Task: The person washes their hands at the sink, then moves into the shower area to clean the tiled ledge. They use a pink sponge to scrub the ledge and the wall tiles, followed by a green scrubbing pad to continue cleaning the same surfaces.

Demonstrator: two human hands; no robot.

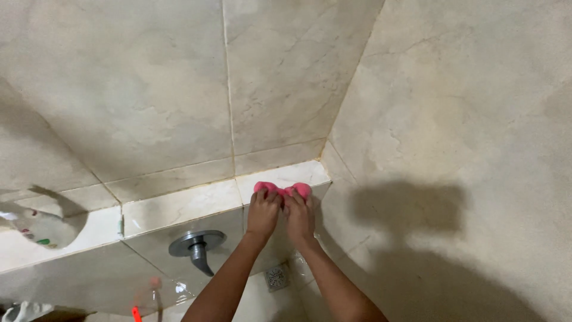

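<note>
Your left hand (263,213) and right hand (299,216) both clamp the pink cloth (282,189) on the far ledge (179,206); it looks soft and light, so grip its bunched ends.

Pink cloth (282,189), bunched and pressed flat, on tiled ledge corner, partly covered by fingers

Left hand (263,210) and right hand (299,213) side by side, touching, fingers (269,195) pressed on a pink cloth (282,189) at the corner end of the tiled ledge (179,206). Below the ledge: grey wall tap (198,245); floor drain (277,276) lower, between the forearms.
</note>
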